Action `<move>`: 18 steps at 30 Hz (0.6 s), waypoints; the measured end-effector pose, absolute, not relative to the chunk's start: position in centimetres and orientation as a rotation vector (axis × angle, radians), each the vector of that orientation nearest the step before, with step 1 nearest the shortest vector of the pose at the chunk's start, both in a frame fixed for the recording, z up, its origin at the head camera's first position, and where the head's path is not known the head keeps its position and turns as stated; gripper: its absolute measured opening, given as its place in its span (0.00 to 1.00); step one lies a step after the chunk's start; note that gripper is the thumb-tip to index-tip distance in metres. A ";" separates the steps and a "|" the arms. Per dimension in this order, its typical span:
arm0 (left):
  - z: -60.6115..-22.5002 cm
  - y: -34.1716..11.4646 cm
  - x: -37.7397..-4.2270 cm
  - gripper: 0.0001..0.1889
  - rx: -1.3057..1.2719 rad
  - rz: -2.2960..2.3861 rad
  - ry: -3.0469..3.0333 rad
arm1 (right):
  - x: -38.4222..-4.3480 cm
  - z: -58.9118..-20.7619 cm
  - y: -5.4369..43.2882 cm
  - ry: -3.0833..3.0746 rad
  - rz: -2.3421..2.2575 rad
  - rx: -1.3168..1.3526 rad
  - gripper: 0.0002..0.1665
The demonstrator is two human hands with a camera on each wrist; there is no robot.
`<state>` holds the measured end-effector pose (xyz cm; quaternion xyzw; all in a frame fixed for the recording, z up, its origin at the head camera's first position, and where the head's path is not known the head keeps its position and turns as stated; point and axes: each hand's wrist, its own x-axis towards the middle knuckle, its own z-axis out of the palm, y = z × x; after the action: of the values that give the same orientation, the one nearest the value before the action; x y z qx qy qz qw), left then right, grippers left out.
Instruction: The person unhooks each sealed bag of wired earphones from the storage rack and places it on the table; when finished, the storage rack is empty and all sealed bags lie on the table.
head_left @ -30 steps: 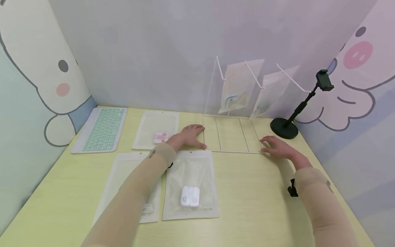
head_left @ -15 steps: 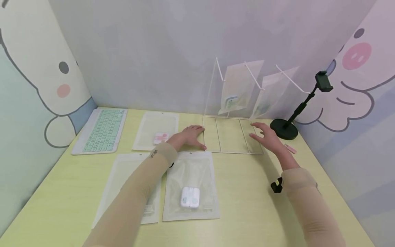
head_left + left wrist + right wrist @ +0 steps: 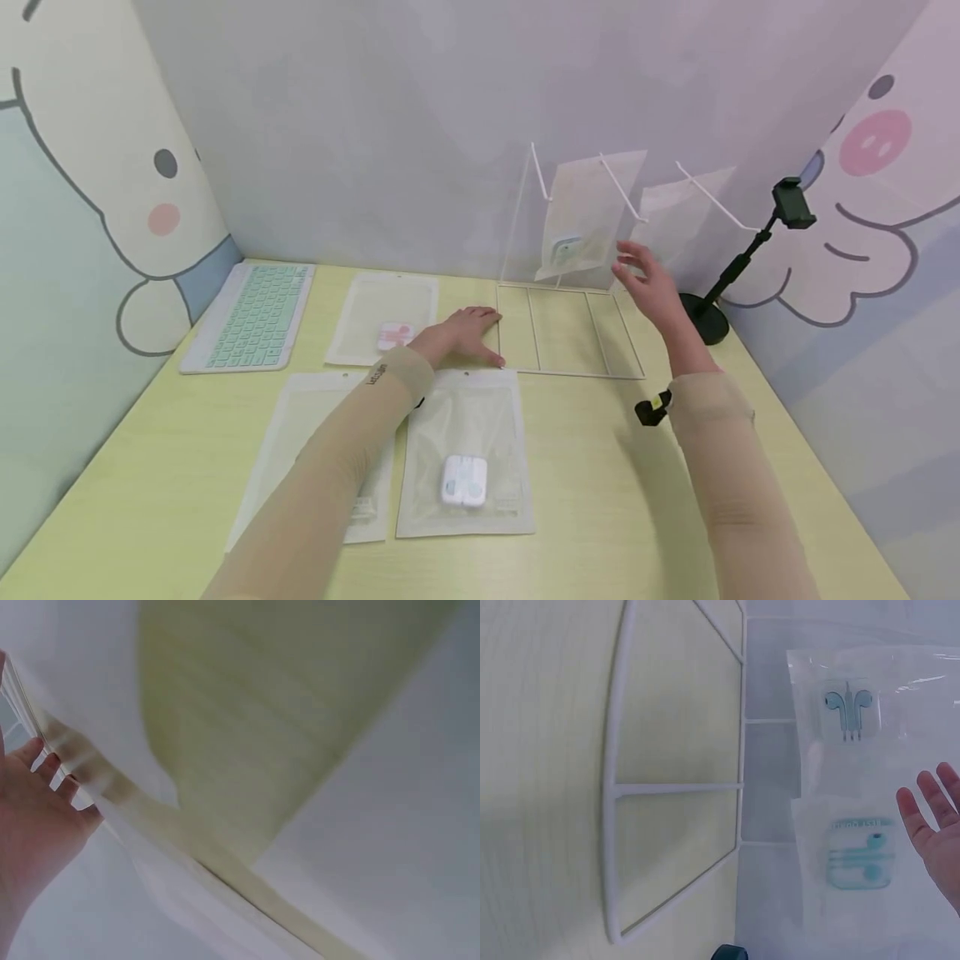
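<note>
A white wire rack stands against the back wall, its hooks reaching forward over a ladder-shaped base. Two translucent bags hang from it, one left and one right. In the right wrist view, each contains cased earphones. My left hand lies at the left end of the base, fingers extended, fingertips right at its side wire; the left wrist view shows the same hand along a thin edge. Raised before the right bag, my right hand has spread, slightly bent fingers with nothing between them.
Flat on the table lie three more bags: one at front centre with a white earphone case, one under my left forearm, one behind with a pink-patterned case. A keyboard lies left; a black phone stand stands right.
My right hand has left the right side of the rack base and moved up and inward to the hanging bags. The left hand has stayed at the base.
</note>
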<state>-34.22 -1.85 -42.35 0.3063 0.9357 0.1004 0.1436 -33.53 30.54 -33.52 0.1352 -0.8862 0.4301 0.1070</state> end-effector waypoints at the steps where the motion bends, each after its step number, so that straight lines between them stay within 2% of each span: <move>1: -42.4 -1.8 -34.2 0.52 0.882 0.285 2.699 | -33.8 -33.2 30.5 -2.606 1.276 0.391 0.32; 10: -42.2 -1.4 -34.3 0.49 0.923 0.169 2.730 | -36.0 -31.9 30.4 -2.618 1.245 0.313 0.35; 18: -42.0 -1.2 -34.3 0.46 0.979 0.126 2.749 | -37.7 -31.6 30.3 -2.528 1.442 0.210 0.35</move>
<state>-34.25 -1.21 -41.96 0.3333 0.9354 0.0428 0.1101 -37.72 30.34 -31.62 0.0715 -0.8609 0.4912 0.1118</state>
